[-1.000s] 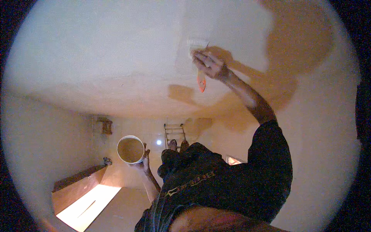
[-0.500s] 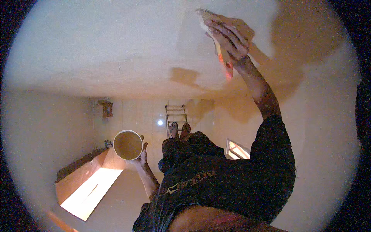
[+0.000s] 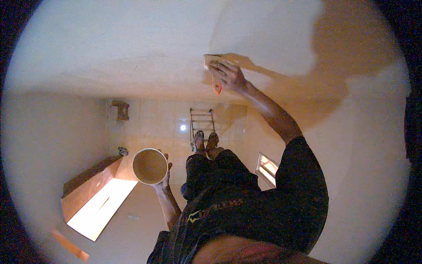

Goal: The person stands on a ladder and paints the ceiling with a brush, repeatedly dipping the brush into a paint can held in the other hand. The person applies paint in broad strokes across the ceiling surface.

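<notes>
My right hand (image 3: 227,75) is closed around a wide flat paintbrush (image 3: 217,87) with a reddish-orange handle end. The brush's pale head lies against the wall (image 3: 145,48), and my fingers cover much of it. Lower left, my left hand (image 3: 164,176) grips a round white-rimmed bucket (image 3: 150,166) from its right side. Something tan shows inside the bucket; whether it is paint or the bare bottom I cannot tell. Both my feet (image 3: 205,140) stand on a ladder (image 3: 202,121) far below.
A bright doorway (image 3: 102,207) with a brown frame opens at the lower left. Beside the far-left corner of the tiled floor stands a small brown wooden item (image 3: 120,110). A patterned bundle (image 3: 123,151) lies near the doorway. A window (image 3: 267,169) is at the right.
My right hand has swept the brush down and to the left along the wall. The bucket in my left hand has shifted slightly to the right.
</notes>
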Available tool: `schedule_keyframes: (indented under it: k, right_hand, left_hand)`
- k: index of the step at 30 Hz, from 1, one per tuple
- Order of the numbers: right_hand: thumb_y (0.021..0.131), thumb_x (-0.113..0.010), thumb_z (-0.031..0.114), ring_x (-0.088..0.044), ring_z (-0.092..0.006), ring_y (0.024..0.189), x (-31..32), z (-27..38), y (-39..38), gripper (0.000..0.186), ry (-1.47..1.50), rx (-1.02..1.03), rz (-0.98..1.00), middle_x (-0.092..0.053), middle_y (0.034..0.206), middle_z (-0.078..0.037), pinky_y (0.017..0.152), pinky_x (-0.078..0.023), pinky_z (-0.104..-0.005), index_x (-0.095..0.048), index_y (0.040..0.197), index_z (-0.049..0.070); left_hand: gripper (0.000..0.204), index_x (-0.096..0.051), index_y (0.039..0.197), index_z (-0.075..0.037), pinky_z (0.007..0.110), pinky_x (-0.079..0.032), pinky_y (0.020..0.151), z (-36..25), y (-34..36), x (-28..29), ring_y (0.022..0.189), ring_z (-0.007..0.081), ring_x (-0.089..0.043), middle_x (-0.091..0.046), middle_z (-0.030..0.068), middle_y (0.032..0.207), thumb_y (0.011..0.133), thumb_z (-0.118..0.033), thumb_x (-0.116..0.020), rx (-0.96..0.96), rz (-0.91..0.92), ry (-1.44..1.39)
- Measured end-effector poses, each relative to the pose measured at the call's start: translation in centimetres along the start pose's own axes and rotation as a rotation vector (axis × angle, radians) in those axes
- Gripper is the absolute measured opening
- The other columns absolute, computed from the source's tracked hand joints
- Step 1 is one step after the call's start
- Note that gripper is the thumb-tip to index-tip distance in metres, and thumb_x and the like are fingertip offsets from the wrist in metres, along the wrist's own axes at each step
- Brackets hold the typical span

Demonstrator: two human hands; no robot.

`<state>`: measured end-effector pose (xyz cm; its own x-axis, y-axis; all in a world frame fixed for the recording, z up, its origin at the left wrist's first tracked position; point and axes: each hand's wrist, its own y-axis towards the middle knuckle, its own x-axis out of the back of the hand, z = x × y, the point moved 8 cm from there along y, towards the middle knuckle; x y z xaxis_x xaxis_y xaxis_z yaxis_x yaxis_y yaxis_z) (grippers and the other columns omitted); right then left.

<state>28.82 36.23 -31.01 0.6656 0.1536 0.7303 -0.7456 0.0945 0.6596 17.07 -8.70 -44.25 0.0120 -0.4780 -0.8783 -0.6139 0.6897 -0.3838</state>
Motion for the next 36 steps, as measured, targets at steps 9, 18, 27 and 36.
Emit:
schedule_keyframes:
  k: [9, 18, 27, 36]
  right_hand:
    - [0.090, -0.066, 0.022, -0.073, -0.0278, 0.091, 26.8, 5.4, 19.1, 0.030, -0.706, 0.682, -0.397, -0.074, 0.109, -0.012, 0.076, -0.059, -0.0370, -0.070, 0.114, 0.005]
    - [0.087, -0.075, 0.011, -0.072, -0.0245, 0.101, 15.7, 4.1, 11.8, 0.022, -0.570, 0.433, -0.151, -0.074, 0.116, -0.009, 0.082, -0.061, -0.0350, -0.075, 0.108, 0.012]
    - [0.080, -0.071, 0.004, -0.073, -0.0258, 0.096, 20.1, 0.7, 16.9, 0.033, -0.219, -0.193, -0.062, -0.075, 0.110, -0.011, 0.084, -0.058, -0.0354, -0.074, 0.113, 0.010]
    - [0.097, -0.067, 0.019, -0.071, -0.0255, 0.081, 30.5, 10.2, 24.2, 0.018, -0.773, 0.567, -0.447, -0.073, 0.097, -0.013, 0.075, -0.057, -0.0327, -0.068, 0.101, 0.001]
  left_hand:
    - [0.070, -0.039, 0.151, -0.013, 0.075, -0.050, 0.091, 1.8, 1.3, -4.1, 0.127, 0.0551, -0.047, -0.041, 0.0247, 0.151, 0.097, -0.053, -0.058, 0.054, 0.292, -0.238]
    - [0.089, -0.032, 0.153, -0.009, 0.064, -0.050, 0.087, 3.9, 1.7, -3.6, 0.128, 0.0487, -0.041, -0.036, 0.0269, 0.151, 0.087, -0.056, -0.069, 0.064, 0.236, -0.351]
    - [0.081, -0.039, 0.153, -0.014, 0.064, -0.053, 0.082, 7.5, 3.7, -11.1, 0.128, 0.0534, -0.050, -0.047, 0.0249, 0.150, 0.092, -0.066, -0.052, 0.175, 0.332, -0.383]
    - [0.075, -0.044, 0.149, -0.012, 0.069, -0.052, 0.088, 15.3, 6.3, -9.1, 0.125, 0.0515, -0.053, -0.050, 0.0228, 0.146, 0.095, -0.063, -0.050, 0.447, 0.339, -0.429]
